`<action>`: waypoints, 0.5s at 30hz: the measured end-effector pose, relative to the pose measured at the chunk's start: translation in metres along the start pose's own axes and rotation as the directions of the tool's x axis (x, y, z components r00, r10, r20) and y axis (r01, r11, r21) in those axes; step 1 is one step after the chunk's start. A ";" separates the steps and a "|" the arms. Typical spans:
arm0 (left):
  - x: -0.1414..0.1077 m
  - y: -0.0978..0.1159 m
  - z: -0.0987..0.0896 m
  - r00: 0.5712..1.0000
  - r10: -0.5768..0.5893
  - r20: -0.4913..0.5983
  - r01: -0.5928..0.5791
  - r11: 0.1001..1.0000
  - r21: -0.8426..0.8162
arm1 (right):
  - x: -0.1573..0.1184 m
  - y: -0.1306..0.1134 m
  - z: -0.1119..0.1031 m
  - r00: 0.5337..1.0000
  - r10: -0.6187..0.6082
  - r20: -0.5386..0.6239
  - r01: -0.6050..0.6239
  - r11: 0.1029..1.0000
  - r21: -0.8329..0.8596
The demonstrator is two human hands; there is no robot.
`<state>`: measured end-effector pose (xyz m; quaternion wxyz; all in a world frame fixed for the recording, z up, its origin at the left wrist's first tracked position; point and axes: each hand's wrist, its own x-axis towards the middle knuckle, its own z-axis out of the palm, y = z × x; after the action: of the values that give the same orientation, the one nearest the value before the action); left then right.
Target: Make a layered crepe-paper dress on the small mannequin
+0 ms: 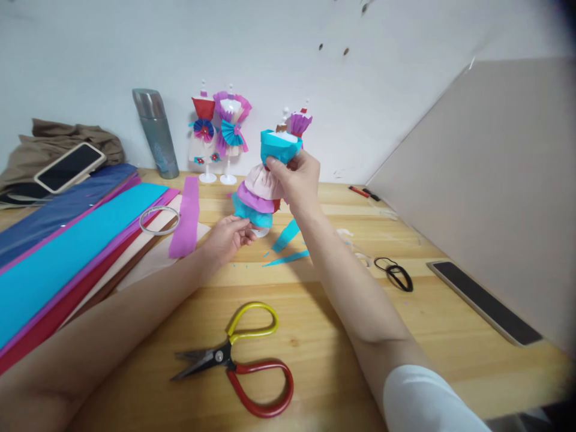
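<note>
A miniature dress form (pixel 264 183) wears a paper dress with a turquoise top and a skirt in tiers of pale pink, purple and turquoise. It tilts to the right above the table. My right hand (pixel 300 177) is closed round its upper body, thumb on the turquoise bodice. Low on the left, my left hand (pixel 229 239) pinches the turquoise hem between thumb and fingers. Turquoise paper scraps (pixel 286 236) lie beneath. Scissors (pixel 219 356) with yellow and red handles rest nearer me, blades apart.
Other dressed forms (pixel 203 129) stand along the wall. At left are paper sheets (pixel 85 222), a tape roll (pixel 159 220), a bottle (pixel 157 135) and a phone (pixel 69 167). Black hair ties (pixel 398 276) and a dark flat device (pixel 483 303) lie at right.
</note>
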<state>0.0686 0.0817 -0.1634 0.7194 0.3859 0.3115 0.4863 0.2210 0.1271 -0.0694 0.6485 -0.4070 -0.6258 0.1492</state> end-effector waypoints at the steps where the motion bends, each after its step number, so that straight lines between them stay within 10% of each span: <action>1: 0.000 0.000 0.000 1.000 -0.008 0.007 0.008 1.000 -0.005 | 0.000 0.000 0.000 1.000 0.001 0.003 -0.001 1.000 -0.006; 8: -0.011 0.004 0.004 0.954 -0.059 0.293 0.072 0.997 -0.032 | 0.000 0.000 0.000 1.000 -0.011 0.015 0.011 1.000 0.005; 15: -0.006 0.000 0.003 0.977 -0.050 0.208 0.061 0.997 -0.048 | 0.001 -0.004 -0.002 0.995 -0.003 0.104 0.000 1.000 0.028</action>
<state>0.0689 0.0751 -0.1613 0.7714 0.4058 0.2323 0.4316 0.2218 0.1248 -0.0661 0.6208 -0.3892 -0.6568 0.1783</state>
